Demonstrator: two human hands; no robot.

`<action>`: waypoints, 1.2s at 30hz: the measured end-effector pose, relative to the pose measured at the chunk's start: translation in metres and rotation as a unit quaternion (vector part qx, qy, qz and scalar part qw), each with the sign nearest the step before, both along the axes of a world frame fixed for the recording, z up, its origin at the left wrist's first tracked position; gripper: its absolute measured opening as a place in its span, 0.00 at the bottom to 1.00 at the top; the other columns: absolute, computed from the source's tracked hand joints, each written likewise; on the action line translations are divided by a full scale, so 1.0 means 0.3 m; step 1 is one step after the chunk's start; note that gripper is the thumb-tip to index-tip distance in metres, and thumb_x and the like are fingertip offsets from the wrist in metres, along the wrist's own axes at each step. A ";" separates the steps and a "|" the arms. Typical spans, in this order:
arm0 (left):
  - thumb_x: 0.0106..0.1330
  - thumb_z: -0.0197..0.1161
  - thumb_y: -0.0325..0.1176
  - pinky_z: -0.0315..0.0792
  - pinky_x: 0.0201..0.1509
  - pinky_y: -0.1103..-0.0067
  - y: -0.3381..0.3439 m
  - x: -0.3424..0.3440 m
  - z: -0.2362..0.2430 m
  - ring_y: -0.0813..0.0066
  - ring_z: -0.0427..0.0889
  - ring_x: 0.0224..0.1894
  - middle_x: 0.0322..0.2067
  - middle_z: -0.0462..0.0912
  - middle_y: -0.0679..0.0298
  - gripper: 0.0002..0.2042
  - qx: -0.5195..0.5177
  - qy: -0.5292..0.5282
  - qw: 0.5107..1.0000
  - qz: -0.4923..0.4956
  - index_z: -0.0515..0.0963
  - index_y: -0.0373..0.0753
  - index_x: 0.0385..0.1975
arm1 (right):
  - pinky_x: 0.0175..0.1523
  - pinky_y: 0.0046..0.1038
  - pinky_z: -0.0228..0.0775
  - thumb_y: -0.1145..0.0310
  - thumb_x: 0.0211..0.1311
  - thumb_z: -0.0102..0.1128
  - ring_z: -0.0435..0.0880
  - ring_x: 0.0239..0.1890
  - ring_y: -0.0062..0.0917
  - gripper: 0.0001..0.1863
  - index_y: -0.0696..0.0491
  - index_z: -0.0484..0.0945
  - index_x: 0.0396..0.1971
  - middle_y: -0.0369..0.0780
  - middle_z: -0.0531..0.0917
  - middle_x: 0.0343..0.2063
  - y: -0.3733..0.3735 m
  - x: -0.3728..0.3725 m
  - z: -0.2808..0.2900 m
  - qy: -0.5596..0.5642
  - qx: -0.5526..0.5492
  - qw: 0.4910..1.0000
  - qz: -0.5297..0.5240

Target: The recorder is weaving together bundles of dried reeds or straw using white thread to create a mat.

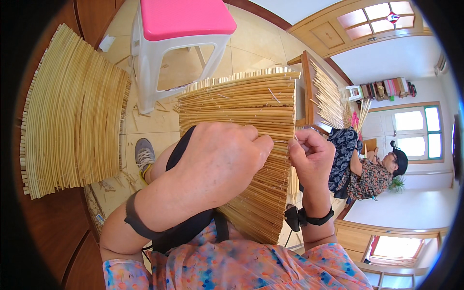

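A mat of thin straw-coloured stalks [237, 116], bound side by side with light stitches, lies across my lap. My left hand [227, 157] is above its middle, fingers curled into a pinch; whatever they hold is too small or hidden to tell. Beside the mat's right edge, my right hand [313, 153] is closed, thumb against bent fingers, its tips close to the stalk ends. I cannot make out what sits between them. Two loose slivers [274, 95] rest on the mat's upper part.
Another stalk mat [77, 116] stands at the left. A white stool with a pink seat [188, 17] is ahead. Stalk scraps litter the tiled floor. Loose stalks [328, 96] lie on a wooden table [305, 87] at right, with a seated person [372, 179] beyond.
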State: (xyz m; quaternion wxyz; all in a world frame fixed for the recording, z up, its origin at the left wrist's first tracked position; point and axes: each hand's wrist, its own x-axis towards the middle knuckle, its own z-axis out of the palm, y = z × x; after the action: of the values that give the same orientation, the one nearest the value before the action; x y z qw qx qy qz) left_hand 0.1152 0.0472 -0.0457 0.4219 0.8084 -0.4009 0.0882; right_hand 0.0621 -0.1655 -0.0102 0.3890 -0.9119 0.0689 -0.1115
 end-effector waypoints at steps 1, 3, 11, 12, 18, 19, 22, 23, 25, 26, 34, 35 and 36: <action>0.54 0.63 0.27 0.74 0.26 0.69 0.001 0.000 -0.001 0.63 0.81 0.26 0.22 0.77 0.63 0.09 -0.004 -0.001 1.000 0.002 0.81 0.38 0.36 | 0.26 0.12 0.67 0.79 0.55 0.66 0.75 0.21 0.06 0.04 0.63 0.80 0.29 0.31 0.81 0.19 -0.001 0.000 0.000 -0.003 -0.008 1.000 0.001; 0.54 0.63 0.27 0.74 0.26 0.70 0.003 0.001 -0.002 0.63 0.81 0.26 0.22 0.77 0.63 0.09 -0.008 -0.002 1.000 0.003 0.81 0.38 0.36 | 0.26 0.12 0.67 0.79 0.55 0.66 0.75 0.21 0.06 0.04 0.63 0.80 0.29 0.31 0.81 0.19 0.000 0.000 0.001 -0.004 -0.008 1.000 0.001; 0.54 0.64 0.27 0.74 0.27 0.69 0.002 0.002 0.000 0.62 0.81 0.27 0.22 0.78 0.62 0.09 -0.002 0.002 1.000 0.003 0.81 0.37 0.35 | 0.26 0.12 0.67 0.79 0.56 0.66 0.74 0.22 0.06 0.04 0.63 0.80 0.29 0.31 0.80 0.20 0.004 0.000 0.004 -0.003 -0.003 1.000 0.002; 0.54 0.64 0.27 0.74 0.27 0.69 0.002 0.002 0.000 0.62 0.81 0.27 0.22 0.78 0.62 0.09 -0.002 0.002 1.000 0.003 0.81 0.37 0.35 | 0.26 0.12 0.67 0.79 0.56 0.66 0.74 0.22 0.06 0.04 0.63 0.80 0.29 0.31 0.80 0.20 0.003 0.000 0.003 -0.003 -0.004 1.000 0.003; 0.54 0.64 0.26 0.74 0.27 0.69 0.000 0.003 0.001 0.62 0.81 0.27 0.22 0.78 0.62 0.09 -0.005 0.000 1.000 -0.001 0.81 0.37 0.35 | 0.26 0.12 0.67 0.79 0.56 0.66 0.74 0.22 0.06 0.03 0.63 0.80 0.29 0.31 0.80 0.20 0.004 0.000 0.002 -0.005 -0.004 1.000 0.004; 0.54 0.64 0.27 0.74 0.27 0.69 0.000 0.003 0.001 0.62 0.81 0.27 0.22 0.78 0.62 0.08 -0.002 0.000 1.000 0.000 0.81 0.38 0.35 | 0.26 0.12 0.67 0.79 0.55 0.66 0.75 0.22 0.06 0.03 0.63 0.81 0.29 0.31 0.80 0.20 0.002 0.000 0.001 -0.005 -0.004 1.000 0.006; 0.54 0.63 0.28 0.73 0.26 0.69 0.000 0.006 0.005 0.62 0.81 0.26 0.21 0.77 0.62 0.08 0.006 -0.008 1.000 0.001 0.81 0.38 0.34 | 0.26 0.12 0.67 0.79 0.55 0.66 0.74 0.22 0.06 0.03 0.63 0.81 0.29 0.30 0.80 0.20 0.001 -0.003 -0.001 -0.006 0.006 1.000 0.004; 0.54 0.62 0.28 0.72 0.26 0.69 0.000 0.009 0.008 0.62 0.80 0.26 0.21 0.76 0.63 0.07 0.011 -0.017 1.000 0.002 0.81 0.39 0.33 | 0.26 0.12 0.67 0.79 0.55 0.66 0.74 0.22 0.06 0.03 0.63 0.81 0.29 0.30 0.80 0.20 0.001 -0.003 -0.001 -0.007 0.006 1.000 0.004; 0.53 0.62 0.29 0.72 0.25 0.69 0.002 0.020 0.023 0.63 0.80 0.25 0.20 0.75 0.63 0.05 0.025 -0.040 0.999 0.004 0.79 0.40 0.30 | 0.26 0.11 0.66 0.80 0.55 0.66 0.74 0.22 0.05 0.03 0.63 0.81 0.29 0.30 0.80 0.20 0.000 -0.003 0.001 -0.010 0.005 1.000 0.011; 0.53 0.61 0.29 0.72 0.25 0.69 0.004 0.023 0.034 0.63 0.80 0.25 0.20 0.74 0.63 0.04 0.039 -0.062 0.997 0.006 0.78 0.40 0.28 | 0.26 0.11 0.66 0.80 0.55 0.66 0.74 0.22 0.05 0.03 0.63 0.81 0.29 0.30 0.80 0.20 -0.001 -0.004 0.001 -0.011 0.006 1.000 0.010; 0.52 0.60 0.30 0.74 0.27 0.70 -0.025 0.017 0.124 0.62 0.81 0.26 0.20 0.76 0.63 0.03 0.121 -0.065 0.990 -0.014 0.74 0.41 0.21 | 0.26 0.12 0.66 0.79 0.54 0.67 0.73 0.21 0.05 0.04 0.62 0.81 0.28 0.30 0.79 0.18 0.003 -0.001 0.002 -0.027 -0.021 0.999 0.010; 0.52 0.60 0.30 0.75 0.28 0.69 -0.026 0.018 0.132 0.62 0.82 0.26 0.21 0.76 0.62 0.03 0.127 -0.052 0.990 -0.021 0.75 0.40 0.21 | 0.26 0.12 0.66 0.79 0.54 0.67 0.73 0.21 0.05 0.04 0.62 0.81 0.28 0.30 0.79 0.18 0.005 0.001 0.003 -0.027 -0.020 0.999 0.009; 0.52 0.60 0.30 0.75 0.28 0.69 -0.028 0.018 0.141 0.62 0.82 0.26 0.21 0.76 0.62 0.03 0.129 -0.053 0.990 -0.021 0.75 0.40 0.21 | 0.26 0.12 0.66 0.79 0.53 0.68 0.72 0.20 0.05 0.04 0.62 0.81 0.28 0.30 0.79 0.18 0.005 0.002 0.003 -0.034 -0.025 0.999 0.011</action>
State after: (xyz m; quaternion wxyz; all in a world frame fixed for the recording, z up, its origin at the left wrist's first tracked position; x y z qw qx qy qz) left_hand 0.1205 0.0389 -0.0033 0.2938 0.8415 -0.4481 0.0696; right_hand 0.0627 -0.1640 -0.0093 0.3698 -0.9176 0.0426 -0.1395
